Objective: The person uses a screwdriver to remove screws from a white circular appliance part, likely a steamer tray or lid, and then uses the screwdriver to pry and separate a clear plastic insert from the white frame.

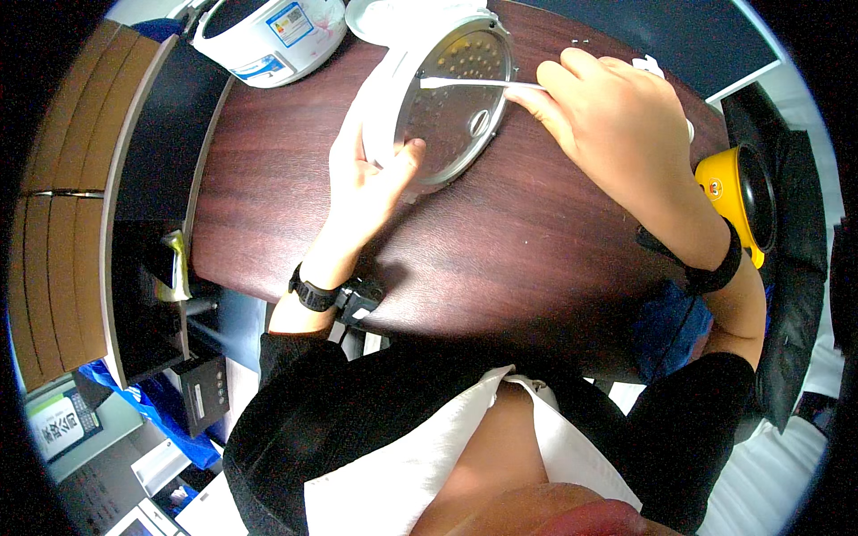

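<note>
My left hand grips the white rice cooker lid by its outer side, thumb over the near rim. The lid is tilted up on edge above the table, its round metal inner plate facing right, with rows of small bumps and an oval opening. Pinched in my right hand is a thin white cotton swab. It points left across the plate, and its tip lies at or just over the metal; contact is hard to tell.
The white rice cooker body stands at the far left of the dark brown table. A yellow pot with a black inside is beyond my right wrist. Brown drawers line the left. A dark blue cloth-like item hangs by the near right edge.
</note>
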Tool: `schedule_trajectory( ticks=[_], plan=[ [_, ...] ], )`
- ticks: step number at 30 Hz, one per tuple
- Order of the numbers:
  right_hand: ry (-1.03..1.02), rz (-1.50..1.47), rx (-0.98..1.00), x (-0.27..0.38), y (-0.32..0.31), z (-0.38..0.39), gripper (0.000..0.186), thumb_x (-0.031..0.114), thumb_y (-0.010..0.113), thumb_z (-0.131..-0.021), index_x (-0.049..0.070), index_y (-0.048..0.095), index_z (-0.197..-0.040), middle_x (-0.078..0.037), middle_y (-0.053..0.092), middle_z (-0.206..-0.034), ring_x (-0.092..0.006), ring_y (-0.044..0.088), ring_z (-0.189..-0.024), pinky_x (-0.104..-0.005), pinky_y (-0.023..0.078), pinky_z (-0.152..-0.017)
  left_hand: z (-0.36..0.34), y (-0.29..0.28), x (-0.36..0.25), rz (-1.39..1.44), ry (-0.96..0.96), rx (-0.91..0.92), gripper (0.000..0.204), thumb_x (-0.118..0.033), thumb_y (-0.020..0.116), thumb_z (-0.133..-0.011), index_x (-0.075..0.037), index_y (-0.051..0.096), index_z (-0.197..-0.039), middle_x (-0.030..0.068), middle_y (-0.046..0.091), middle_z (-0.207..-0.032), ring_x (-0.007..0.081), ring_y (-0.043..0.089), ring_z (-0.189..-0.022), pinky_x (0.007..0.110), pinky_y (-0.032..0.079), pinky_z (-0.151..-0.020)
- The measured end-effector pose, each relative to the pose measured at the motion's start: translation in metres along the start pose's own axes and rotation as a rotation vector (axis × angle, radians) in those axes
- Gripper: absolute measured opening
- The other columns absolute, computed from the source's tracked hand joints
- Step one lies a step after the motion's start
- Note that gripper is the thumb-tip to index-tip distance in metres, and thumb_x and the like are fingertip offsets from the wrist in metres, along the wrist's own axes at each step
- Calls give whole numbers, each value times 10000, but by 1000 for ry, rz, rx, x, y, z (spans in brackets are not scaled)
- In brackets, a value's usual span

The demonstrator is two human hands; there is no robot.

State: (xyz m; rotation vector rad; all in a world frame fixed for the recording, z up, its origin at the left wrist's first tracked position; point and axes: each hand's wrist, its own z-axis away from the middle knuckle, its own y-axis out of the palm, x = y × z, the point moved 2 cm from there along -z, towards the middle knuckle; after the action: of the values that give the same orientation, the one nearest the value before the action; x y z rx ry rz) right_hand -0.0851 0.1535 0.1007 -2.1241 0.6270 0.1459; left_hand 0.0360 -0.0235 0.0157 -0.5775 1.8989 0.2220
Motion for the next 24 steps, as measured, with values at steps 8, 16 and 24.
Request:
schedule_trajectory(
  ticks=[8,16,24],
  plan=[
    [-64,61,-27,3,-15,-11,227,316,632,-768,108,569,-700,-27,514,-640,-184,576,-584,-284,453,-515,0,1,3,27,-10,25,562,-86,633,-781,-12,389,-1281,61,530,-1083,92,513,-875,239,449,-751],
    [-66,96,-34,3,-16,-10,230,316,633,-764,114,557,-684,-21,512,-651,-176,571,-599,-282,450,-518,1,0,3,-4,-17,11,577,-99,629,-778,-28,381,-1294,58,533,-1079,85,514,-845,238,457,-730],
    [-51,68,20,5,-16,-14,233,311,620,-778,108,563,-679,-34,523,-641,-202,567,-576,-302,448,-516,-2,3,2,-55,108,-2,582,-59,590,-769,-15,364,-1304,99,529,-1134,148,519,-977,293,432,-844]
  ],
)
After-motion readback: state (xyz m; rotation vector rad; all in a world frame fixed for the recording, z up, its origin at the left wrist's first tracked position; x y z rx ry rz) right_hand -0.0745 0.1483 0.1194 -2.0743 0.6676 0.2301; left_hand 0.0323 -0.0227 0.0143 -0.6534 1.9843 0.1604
